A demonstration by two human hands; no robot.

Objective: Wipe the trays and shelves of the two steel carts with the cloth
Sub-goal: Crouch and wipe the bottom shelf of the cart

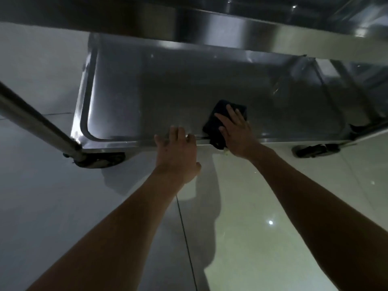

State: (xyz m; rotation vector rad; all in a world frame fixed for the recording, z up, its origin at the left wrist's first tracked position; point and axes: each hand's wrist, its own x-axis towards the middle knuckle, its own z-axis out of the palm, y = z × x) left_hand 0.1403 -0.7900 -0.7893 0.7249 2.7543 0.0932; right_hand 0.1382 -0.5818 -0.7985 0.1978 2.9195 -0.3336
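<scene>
I am pressing my right hand (236, 131) flat, fingers spread, onto the dark folded cloth (218, 124), pinning it against the near edge of the brushed steel bottom shelf (168, 97) of the cart. One corner of the cloth is hanging over the shelf's front lip. My left hand (178, 152) is resting wide open on that same lip just beside the cloth, holding nothing, and I judge it is bracing the cart. The shelf's long axis is running left to right across my view, and most of its unwiped-looking surface is lying away from me and to the left of the cloth, so the right hand is the nearer one for sweeping along it. Above, the underside of the upper steel tray (210, 24) is overhanging. Black caster wheels (317, 150) are sitting on the pale glossy tiled floor (273, 206).
</scene>
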